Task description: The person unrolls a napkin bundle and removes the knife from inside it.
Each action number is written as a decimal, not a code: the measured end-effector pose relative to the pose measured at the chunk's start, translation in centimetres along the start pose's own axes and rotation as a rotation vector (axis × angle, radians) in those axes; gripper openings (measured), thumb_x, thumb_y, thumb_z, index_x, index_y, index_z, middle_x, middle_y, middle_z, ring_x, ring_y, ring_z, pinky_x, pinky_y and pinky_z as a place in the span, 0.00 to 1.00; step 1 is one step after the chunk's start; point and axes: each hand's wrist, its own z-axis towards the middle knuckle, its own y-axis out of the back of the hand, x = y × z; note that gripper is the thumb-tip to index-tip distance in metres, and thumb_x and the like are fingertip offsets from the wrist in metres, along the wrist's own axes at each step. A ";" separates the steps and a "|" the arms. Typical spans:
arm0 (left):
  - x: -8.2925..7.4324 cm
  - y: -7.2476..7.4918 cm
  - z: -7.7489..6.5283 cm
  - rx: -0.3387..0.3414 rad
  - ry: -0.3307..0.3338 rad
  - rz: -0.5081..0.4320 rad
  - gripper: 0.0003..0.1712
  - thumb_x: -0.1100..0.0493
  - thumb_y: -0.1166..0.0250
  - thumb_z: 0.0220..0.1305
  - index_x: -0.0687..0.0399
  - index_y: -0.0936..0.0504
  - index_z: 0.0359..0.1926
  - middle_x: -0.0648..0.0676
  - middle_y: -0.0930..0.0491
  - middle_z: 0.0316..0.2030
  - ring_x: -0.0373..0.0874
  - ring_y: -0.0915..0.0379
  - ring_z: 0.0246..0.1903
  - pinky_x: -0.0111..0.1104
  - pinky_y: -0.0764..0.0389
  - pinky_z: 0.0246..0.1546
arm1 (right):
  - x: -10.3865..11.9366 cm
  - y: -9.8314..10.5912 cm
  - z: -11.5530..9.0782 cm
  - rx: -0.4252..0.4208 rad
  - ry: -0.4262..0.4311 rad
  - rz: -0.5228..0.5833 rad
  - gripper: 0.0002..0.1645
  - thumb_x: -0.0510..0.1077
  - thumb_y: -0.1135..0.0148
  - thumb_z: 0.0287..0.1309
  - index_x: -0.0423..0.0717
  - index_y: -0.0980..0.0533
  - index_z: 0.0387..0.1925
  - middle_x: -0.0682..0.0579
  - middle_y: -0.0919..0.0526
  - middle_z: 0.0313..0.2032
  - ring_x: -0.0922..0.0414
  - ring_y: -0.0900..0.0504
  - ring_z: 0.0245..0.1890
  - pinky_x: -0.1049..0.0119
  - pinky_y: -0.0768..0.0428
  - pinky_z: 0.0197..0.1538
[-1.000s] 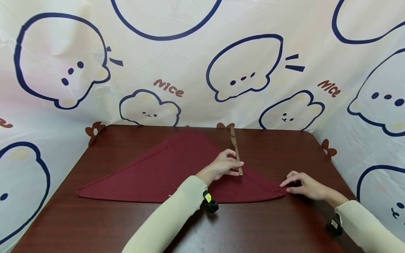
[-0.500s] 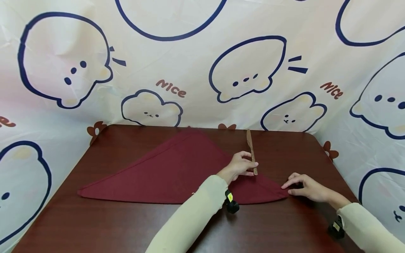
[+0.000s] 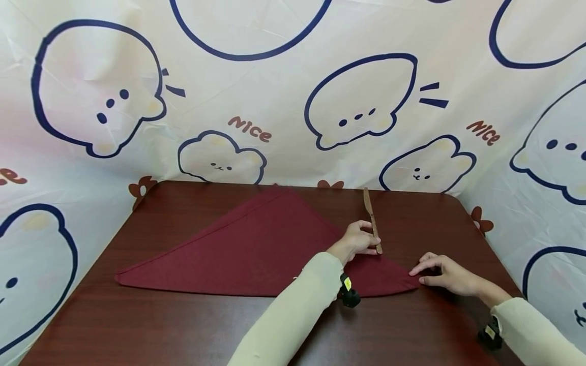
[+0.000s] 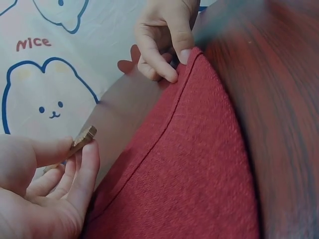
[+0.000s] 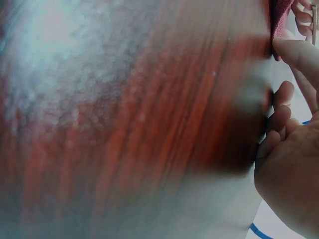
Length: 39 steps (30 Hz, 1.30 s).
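A dark red cloth [image 3: 256,244], folded into a triangle, lies across the table with its peak at the far edge. Over its right slope, my left hand [image 3: 356,241] pinches a brown table knife [image 3: 370,213] by the end of the handle, blade pointing away. The left wrist view shows the handle's end [image 4: 87,135] between thumb and fingers, raised above the cloth. My right hand [image 3: 450,274] is at the cloth's right corner, thumb and index finger pinching the tip. In the right wrist view only a bit of the cloth [image 5: 280,20] shows beside the thumb.
The dark wooden table [image 3: 151,325] has rounded far corners. A pale curtain [image 3: 284,101] with cartoon drawings hangs behind it and along both sides. Black wrist cameras sit below each cuff, the left one [image 3: 350,297] over the cloth's near edge.
My left hand has carried the knife to the right, from over the cloth to past its right slope. The right hand has stayed at the corner. The view has shifted slightly.
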 end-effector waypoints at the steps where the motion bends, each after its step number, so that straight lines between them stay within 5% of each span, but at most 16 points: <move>1: 0.1 -0.2 0.0 -0.006 0.004 0.000 0.28 0.74 0.35 0.63 0.58 0.28 0.63 0.57 0.20 0.42 0.48 0.17 0.40 0.44 0.13 0.47 | 0.0 0.0 0.0 -0.001 0.001 0.000 0.12 0.36 0.34 0.63 0.48 0.14 0.46 0.53 0.23 0.41 0.66 0.28 0.42 0.72 0.29 0.42; 17: -0.2 -1.9 -0.3 -0.066 0.005 0.079 0.29 0.77 0.35 0.61 0.63 0.27 0.64 0.63 0.18 0.45 0.55 0.14 0.46 0.45 0.13 0.46 | 0.2 0.1 0.2 -0.001 0.025 0.011 0.12 0.35 0.35 0.64 0.47 0.14 0.47 0.51 0.23 0.40 0.64 0.27 0.42 0.71 0.29 0.41; 23: -0.1 -2.5 0.2 -0.125 0.007 0.139 0.29 0.76 0.33 0.60 0.64 0.25 0.63 0.61 0.17 0.41 0.53 0.13 0.42 0.43 0.12 0.41 | 0.0 0.0 0.1 -0.001 0.047 0.019 0.13 0.34 0.35 0.63 0.46 0.14 0.47 0.51 0.23 0.40 0.63 0.27 0.41 0.71 0.29 0.41; 32: 0.0 -3.7 1.4 -0.235 -0.062 0.365 0.31 0.72 0.30 0.60 0.60 0.23 0.64 0.56 0.18 0.37 0.46 0.18 0.28 0.36 0.14 0.31 | 0.0 0.4 0.4 -0.012 0.047 -0.008 0.13 0.34 0.35 0.63 0.47 0.14 0.47 0.54 0.22 0.41 0.66 0.26 0.42 0.72 0.27 0.42; 39: 0.3 -4.0 1.2 -0.262 -0.039 0.392 0.28 0.71 0.29 0.59 0.59 0.21 0.61 0.53 0.20 0.31 0.44 0.23 0.17 0.33 0.17 0.24 | -0.3 0.1 0.1 0.015 0.037 0.023 0.13 0.35 0.36 0.64 0.46 0.15 0.48 0.52 0.22 0.41 0.65 0.26 0.42 0.72 0.27 0.42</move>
